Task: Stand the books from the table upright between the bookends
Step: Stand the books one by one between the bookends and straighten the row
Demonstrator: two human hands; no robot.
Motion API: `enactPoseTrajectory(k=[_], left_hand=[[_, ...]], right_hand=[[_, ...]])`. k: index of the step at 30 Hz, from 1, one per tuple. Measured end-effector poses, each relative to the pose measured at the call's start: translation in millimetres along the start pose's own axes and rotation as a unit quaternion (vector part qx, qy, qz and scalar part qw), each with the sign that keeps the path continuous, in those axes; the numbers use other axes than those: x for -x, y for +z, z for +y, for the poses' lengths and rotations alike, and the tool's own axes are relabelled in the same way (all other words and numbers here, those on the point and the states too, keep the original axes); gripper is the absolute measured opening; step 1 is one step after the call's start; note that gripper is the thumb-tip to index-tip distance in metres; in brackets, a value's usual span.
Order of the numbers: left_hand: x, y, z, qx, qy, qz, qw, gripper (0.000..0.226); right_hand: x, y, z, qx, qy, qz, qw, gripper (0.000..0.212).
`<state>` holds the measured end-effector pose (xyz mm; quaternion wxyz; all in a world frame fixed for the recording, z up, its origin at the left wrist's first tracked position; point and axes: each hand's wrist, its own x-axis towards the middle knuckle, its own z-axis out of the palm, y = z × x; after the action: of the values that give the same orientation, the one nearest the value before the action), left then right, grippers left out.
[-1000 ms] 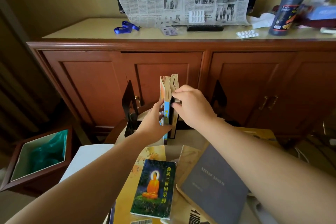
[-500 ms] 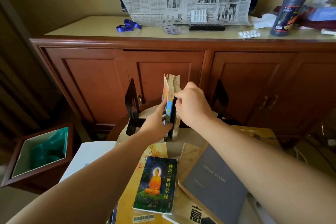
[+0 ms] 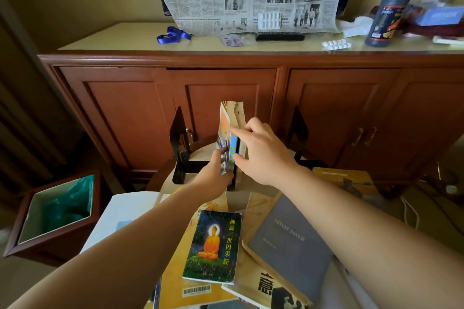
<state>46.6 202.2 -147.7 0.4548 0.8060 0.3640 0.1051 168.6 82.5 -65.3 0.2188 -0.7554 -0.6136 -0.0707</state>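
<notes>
In the middle of the frame, the left hand [image 3: 218, 170] and right hand [image 3: 263, 150] pinch two thin books [image 3: 232, 133] upright between the black bookends [image 3: 179, 143], so next comes letting go gently and picking the green book [image 3: 213, 246] lying lower down.

I see two glossy black metal bookends [image 3: 178, 143]; the upright paperback [image 3: 227, 133] between them has an orange cover and light-blue spine; a flat dark-green paperback [image 3: 213, 246] bears an orange seated figure and yellow characters; beside it a plain slate-grey hardback [image 3: 288, 241]; a reddish-brown wooden cabinet [image 3: 135, 113] behind.
</notes>
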Motion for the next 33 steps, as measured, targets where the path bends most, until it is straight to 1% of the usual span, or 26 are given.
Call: enactPoseTrajectory(k=[2, 3, 5, 8, 10, 12, 14, 16, 17, 19, 21, 23, 25, 27, 29, 31, 33], left_hand=[[6, -5, 3, -0.029, -0.011, 0.0, 1.0, 0.078], [10, -6, 4, -0.039, -0.012, 0.003, 0.999, 0.078], [22, -8, 6, -0.052, -0.012, 0.008, 0.999, 0.069], [47, -11, 5, -0.116, 0.001, 0.022, 0.993, 0.052], [69, -13, 1, -0.161, -0.007, 0.033, 0.986, 0.05], [92, -13, -4, -0.203, -0.017, 0.055, 0.977, 0.052], [116, -9, -10, -0.263, -0.044, 0.072, 0.961, 0.061], [137, -3, -16, -0.318, -0.076, 0.053, 0.943, 0.076], [145, -1, -18, -0.331, -0.087, 0.037, 0.939, 0.078], [155, 1, -22, -0.323, -0.093, 0.022, 0.942, 0.07], [159, -2, -23, -0.293, -0.099, 0.023, 0.951, 0.058], [163, -4, -22, -0.238, -0.126, 0.018, 0.963, 0.06], [166, -5, -19, -0.153, -0.156, 0.011, 0.976, 0.065], [170, -5, -15, -0.045, -0.181, 0.02, 0.982, 0.057], [175, -7, -12, 0.075, -0.183, 0.042, 0.979, 0.046], [180, -11, -12, 0.176, -0.154, 0.067, 0.97, 0.038], [186, -16, -8, 0.264, -0.116, 0.088, 0.953, 0.033]], right_hand=[[5, -3, -2, 0.027, 0.006, -0.024, 0.999, 0.068], [8, -5, -3, 0.037, 0.009, -0.037, 0.999, 0.07], [16, -10, -6, 0.036, 0.016, -0.06, 0.997, 0.074], [31, -14, -12, 0.018, 0.032, -0.089, 0.995, 0.079], [45, -9, -14, 0.01, 0.047, -0.106, 0.993, 0.079], [64, 0, -17, -0.019, 0.076, -0.125, 0.989, 0.072], [86, 8, -25, -0.043, 0.089, -0.14, 0.985, 0.058], [109, 15, -37, -0.051, 0.083, -0.13, 0.987, 0.046], [120, 18, -43, -0.06, 0.083, -0.118, 0.988, 0.043], [140, 24, -53, -0.085, 0.084, -0.101, 0.988, 0.04], [155, 28, -61, -0.109, 0.086, -0.087, 0.987, 0.038], [167, 29, -65, -0.114, 0.083, -0.067, 0.988, 0.037], [174, 29, -66, -0.117, 0.076, -0.054, 0.989, 0.037], [176, 29, -66, -0.136, 0.078, -0.051, 0.986, 0.038], [177, 30, -66, -0.174, 0.093, -0.037, 0.98, 0.041], [177, 31, -66, -0.217, 0.132, -0.01, 0.967, 0.048], [174, 29, -66, -0.263, 0.183, 0.014, 0.947, 0.061]])
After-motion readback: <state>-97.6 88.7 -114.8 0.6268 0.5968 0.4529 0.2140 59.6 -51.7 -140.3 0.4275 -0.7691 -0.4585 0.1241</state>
